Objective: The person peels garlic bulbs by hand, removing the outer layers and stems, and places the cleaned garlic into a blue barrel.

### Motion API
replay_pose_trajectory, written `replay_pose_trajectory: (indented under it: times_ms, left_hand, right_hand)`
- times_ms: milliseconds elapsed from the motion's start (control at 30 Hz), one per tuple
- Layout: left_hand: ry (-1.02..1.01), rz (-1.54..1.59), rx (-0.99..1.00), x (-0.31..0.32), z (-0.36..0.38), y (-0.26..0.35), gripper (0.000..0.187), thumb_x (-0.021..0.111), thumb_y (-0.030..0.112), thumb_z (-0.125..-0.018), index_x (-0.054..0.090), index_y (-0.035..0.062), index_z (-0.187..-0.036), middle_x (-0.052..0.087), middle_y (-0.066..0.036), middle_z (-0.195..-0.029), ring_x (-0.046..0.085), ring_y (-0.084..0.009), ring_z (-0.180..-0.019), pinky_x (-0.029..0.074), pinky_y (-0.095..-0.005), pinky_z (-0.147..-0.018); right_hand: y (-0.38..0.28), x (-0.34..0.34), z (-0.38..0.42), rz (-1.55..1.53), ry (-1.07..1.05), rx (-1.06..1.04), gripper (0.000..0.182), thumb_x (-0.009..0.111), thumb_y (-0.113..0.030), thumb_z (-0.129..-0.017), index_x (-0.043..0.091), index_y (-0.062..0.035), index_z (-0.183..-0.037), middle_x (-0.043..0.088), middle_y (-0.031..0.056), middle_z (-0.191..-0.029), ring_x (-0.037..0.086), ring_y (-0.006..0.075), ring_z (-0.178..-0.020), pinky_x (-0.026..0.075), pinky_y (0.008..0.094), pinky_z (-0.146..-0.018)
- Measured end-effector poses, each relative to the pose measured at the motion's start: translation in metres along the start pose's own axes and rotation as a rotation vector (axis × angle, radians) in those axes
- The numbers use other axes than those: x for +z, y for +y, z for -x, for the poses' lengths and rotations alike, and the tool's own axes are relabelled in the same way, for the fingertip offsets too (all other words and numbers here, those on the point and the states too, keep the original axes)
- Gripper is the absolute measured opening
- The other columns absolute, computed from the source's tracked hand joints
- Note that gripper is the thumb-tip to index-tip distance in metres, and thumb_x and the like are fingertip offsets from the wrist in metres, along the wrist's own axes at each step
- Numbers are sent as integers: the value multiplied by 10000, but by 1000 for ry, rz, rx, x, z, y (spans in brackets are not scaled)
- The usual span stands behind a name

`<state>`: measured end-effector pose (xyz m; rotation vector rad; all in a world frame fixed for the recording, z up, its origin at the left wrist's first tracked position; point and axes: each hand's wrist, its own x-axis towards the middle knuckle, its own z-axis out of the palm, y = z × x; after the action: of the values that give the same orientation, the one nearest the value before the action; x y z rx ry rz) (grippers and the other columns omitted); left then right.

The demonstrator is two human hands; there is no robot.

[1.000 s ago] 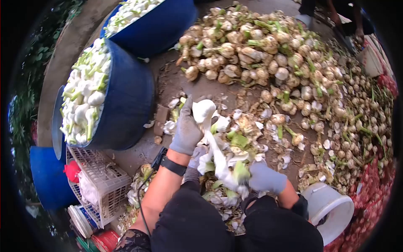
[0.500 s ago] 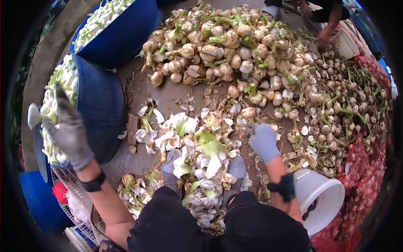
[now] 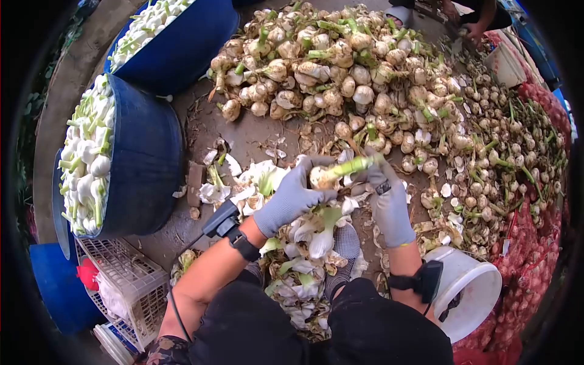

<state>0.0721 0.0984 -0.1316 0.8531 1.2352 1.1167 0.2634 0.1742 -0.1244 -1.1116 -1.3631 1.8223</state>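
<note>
My left hand [image 3: 296,193], in a grey glove, is closed round the bulb end of an unpeeled garlic bulb [image 3: 326,176] with a thick green stem. At the stem end, my right hand [image 3: 387,198], also gloved, has its fingers closed on the stalk; a small dark item sits on one of its fingers. Both hands are above a heap of white and green peelings [image 3: 304,280] between my feet. Beyond them lies a large pile of dirty garlic bulbs [image 3: 359,67].
Blue tubs [image 3: 146,158] of peeled garlic stand at the left, above a plastic crate [image 3: 131,280]. A white bucket [image 3: 465,292] is beside my right forearm. Smaller bulbs [image 3: 486,164] and red net bags [image 3: 529,261] lie at the right. Another person's hand [image 3: 474,30] shows at the top right.
My left hand has moved from the blue tub to the middle; the peeled garlic near its fingers is gone from them. Both hands now hold a stemmed bulb, and my right hand has risen slightly.
</note>
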Motion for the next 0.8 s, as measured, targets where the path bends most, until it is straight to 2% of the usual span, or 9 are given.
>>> replay_pose_trajectory:
  times_ms: [33,67,200,267,500,633,700,733,800]
  left_hand:
    - [86,-192,92,1,3,3,604,776,40,-764,493,17,-1297,530,-71,-1263,544,-158,-1135,446,-289,-999]
    - [90,-58,-66,9,8,20,618,786,46,-757,497,15,-1302,567,-66,-1210,554,-138,-1114,420,-275,-1015]
    - [81,-460,275,9,14,23,610,801,51,-742,531,33,-1288,597,-18,-1144,558,-68,-997,466,-229,-876]
    - [38,-55,-118,-1,17,26,607,812,54,-732,543,36,-1276,591,9,-1138,544,-35,-915,465,-201,-805]
    - [92,-118,-27,5,16,20,653,820,33,-720,513,43,-1296,584,24,-1090,521,-22,-866,457,-189,-768]
    - [106,-173,12,0,20,17,605,794,53,-757,511,41,-1292,589,12,-1075,532,-33,-854,458,-191,-770]
    - [40,319,-70,-4,24,13,564,763,50,-780,512,38,-1285,604,-8,-1054,564,-43,-836,482,-205,-730]
    - [50,254,-101,-5,25,15,543,733,232,-858,490,36,-1302,619,-37,-1033,615,-81,-763,511,-232,-657]
    - [-33,393,-163,-16,27,-1,570,651,392,-888,476,71,-1326,636,-40,-1023,634,-102,-740,506,-222,-618]
  right_hand:
    - [-1,1,0,-73,-49,-6,252,511,39,-888,595,10,-1124,617,23,-924,616,100,-800,524,215,-666]
    - [-10,4,1,-1,-192,111,242,542,-10,-904,588,29,-1138,626,29,-906,629,115,-738,516,225,-598]
    - [-10,25,-2,148,-93,290,189,566,-46,-916,605,42,-1079,628,45,-773,617,122,-657,494,238,-565]
    - [-11,28,0,31,-145,348,187,560,-81,-931,613,46,-1058,632,56,-785,613,130,-632,489,239,-588]
    - [1,25,6,-60,-118,232,236,557,-192,-961,621,25,-1029,628,47,-747,576,121,-559,447,237,-545]
    - [-8,33,3,77,-107,288,211,509,-86,-943,617,42,-1072,646,77,-780,593,116,-586,454,237,-536]
    - [-3,31,1,2,-159,305,197,544,-101,-928,634,33,-1041,635,82,-720,574,123,-548,443,271,-502]
    - [-4,33,1,2,-161,307,197,544,-101,-928,634,33,-1041,635,82,-720,574,123,-548,443,271,-502]
    - [-7,38,3,292,-73,158,179,577,-103,-912,638,30,-1015,625,97,-677,572,139,-522,450,314,-491]
